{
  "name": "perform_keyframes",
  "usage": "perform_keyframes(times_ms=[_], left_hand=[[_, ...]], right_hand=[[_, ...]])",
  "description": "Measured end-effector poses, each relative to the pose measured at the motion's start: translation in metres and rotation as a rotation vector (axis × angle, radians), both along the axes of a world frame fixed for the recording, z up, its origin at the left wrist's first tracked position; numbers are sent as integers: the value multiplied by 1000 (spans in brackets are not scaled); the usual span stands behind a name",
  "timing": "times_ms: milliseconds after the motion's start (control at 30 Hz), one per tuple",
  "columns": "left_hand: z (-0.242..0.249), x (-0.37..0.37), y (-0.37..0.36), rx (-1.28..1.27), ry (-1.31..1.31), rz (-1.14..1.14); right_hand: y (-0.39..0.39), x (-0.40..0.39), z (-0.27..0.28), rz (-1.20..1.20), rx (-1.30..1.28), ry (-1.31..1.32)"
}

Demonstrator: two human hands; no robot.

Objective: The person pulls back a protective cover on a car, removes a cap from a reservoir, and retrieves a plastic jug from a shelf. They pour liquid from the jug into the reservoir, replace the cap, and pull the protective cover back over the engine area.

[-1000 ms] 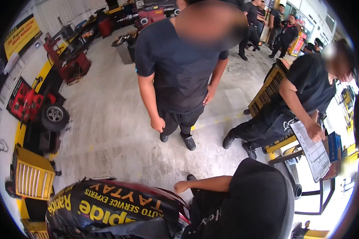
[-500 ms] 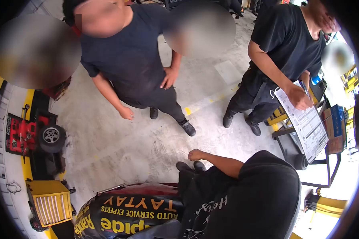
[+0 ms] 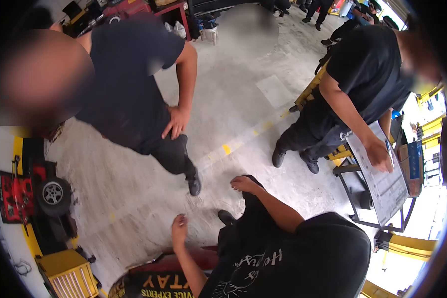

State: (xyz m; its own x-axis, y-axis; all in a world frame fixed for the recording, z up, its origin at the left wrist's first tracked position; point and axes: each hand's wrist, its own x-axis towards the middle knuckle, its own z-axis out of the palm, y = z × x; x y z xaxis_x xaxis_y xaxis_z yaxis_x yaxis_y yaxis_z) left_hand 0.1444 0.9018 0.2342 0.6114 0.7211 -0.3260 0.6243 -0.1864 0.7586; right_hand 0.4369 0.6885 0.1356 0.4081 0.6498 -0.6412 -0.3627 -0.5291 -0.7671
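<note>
My left hand (image 3: 180,229) is raised above the concrete floor, just over the dark printed cover (image 3: 159,282) at the bottom. Its fingers are loosely bent, and nothing shows in them. My right hand (image 3: 243,184) hangs in the air farther forward, its fingers loosely spread and empty. Neither hand touches the other. Both forearms reach out from my black printed shirt (image 3: 303,253). A strip of red bodywork (image 3: 203,258) shows beside my left forearm.
One person (image 3: 129,84) stands at the left, hand on hip. Another (image 3: 367,69), at the right, holds a pen over papers (image 3: 382,184) on a stand. A yellow tool cabinet (image 3: 67,270), a wheel (image 3: 53,196) and red equipment (image 3: 17,196) line the left side.
My left hand has come into view. My right hand has risen slightly and its fingers have loosened. The person at the left appears farther left and larger; the printed cover sits lower in view.
</note>
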Motion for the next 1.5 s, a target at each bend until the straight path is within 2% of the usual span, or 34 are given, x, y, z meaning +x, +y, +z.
perform_keyframes(times_ms=[33, 100, 167, 200, 267, 333, 400, 467, 533, 567, 700, 800, 900, 933, 1000, 1033, 1067, 1100, 1133, 1167, 1267, 1300, 1367, 1400, 1433, 1500], left_hand=[[-1, 50, 1, -24, 0, -153], [-26, 136, 1, -32, -88, -298], [-43, 212, 1, -270, -105, -330], [-75, 236, 8, -348, -112, -349], [-138, 260, 27, -291, 59, -345], [-186, 255, 38, -366, 325, -87], [-217, 247, 57, 40, 763, -939], [-177, 251, 37, -803, 400, 395], [-155, 271, 48, -875, 351, 396], [-152, 288, 54, -854, 301, 450], [-147, 356, 95, -769, 216, 646], [-172, 397, 137, -782, 169, 777], [-211, 432, 192, -1040, -5, 946], [-212, 469, 212, -922, 248, 948], [-215, 510, 262, -916, 81, 854], [-256, 528, 278, -941, 73, 869], [-280, 540, 311, -228, -43, 237], [-245, 600, 343, -597, 4, 794], [-220, 649, 379, -567, -84, 805], [-210, 698, 413, -559, -74, 831], [-195, 829, 513, -545, -107, 795], [-202, 866, 542, -559, -127, 828], [-230, 944, 594, -380, -323, 777], [-233, 985, 620, -371, -329, 811], [-261, 1019, 637, -354, -372, 862], [-326, 1077, 660, -370, -407, 948]], right_hand=[[-2, 25, -4, -69, -24, 5], [-14, 79, -14, -227, -59, 5], [-30, 142, -44, -351, -71, 34], [-38, 176, -60, -383, -79, 66], [-45, 236, -65, -477, -159, 30], [-48, 290, -58, -570, -186, 111], [-37, 350, -40, -589, -245, 147], [-26, 395, -36, -585, -268, 110], [-5, 449, -40, -591, -200, 89], [18, 475, -27, -565, -254, 100], [96, 561, -71, -345, -277, 128], [183, 616, -86, -136, -362, 151], [286, 679, -81, 78, -420, 107], [316, 704, -80, 139, -448, 111], [383, 763, -86, 247, -368, 72], [416, 793, -90, 291, -328, 85], [449, 827, -100, 262, -297, 42], [490, 860, -85, 298, -238, -37], [527, 904, -96, 521, -17, -156], [584, 931, -63, 276, -198, -27], [718, 1033, -44, 325, -72, -134], [765, 1065, -49, 345, -116, -177], [857, 1140, -84, 367, -134, -223], [898, 1174, -111, 374, -109, -219], [942, 1195, -124, 352, -175, -267], [1017, 1301, -236, 566, -300, -117]])
